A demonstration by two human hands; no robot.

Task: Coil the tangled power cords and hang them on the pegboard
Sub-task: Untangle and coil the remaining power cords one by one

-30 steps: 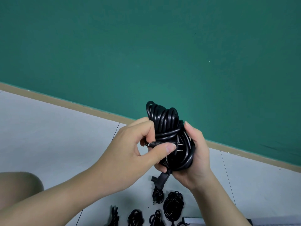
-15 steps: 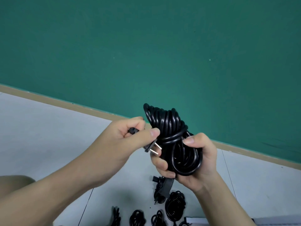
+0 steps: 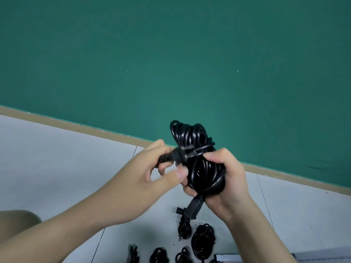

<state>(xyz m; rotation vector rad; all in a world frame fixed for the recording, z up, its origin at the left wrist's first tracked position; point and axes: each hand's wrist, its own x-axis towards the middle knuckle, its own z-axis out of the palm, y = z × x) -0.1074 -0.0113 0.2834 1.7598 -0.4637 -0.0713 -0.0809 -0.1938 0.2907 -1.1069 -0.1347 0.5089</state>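
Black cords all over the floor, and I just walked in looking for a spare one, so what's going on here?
A person is bundling a black coiled power cord. The right hand grips the coil, held up in front of a green wall. The left hand pinches the cord's free plug end at the wrapped middle of the bundle. Several smaller black cord bundles lie on the pale tiled floor below. No pegboard is in view.

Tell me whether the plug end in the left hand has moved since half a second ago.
Yes. The plug end has gone up and right, against the tan baseboard, and now crosses the coiled cord that the right hand holds; the left hand pinches it.
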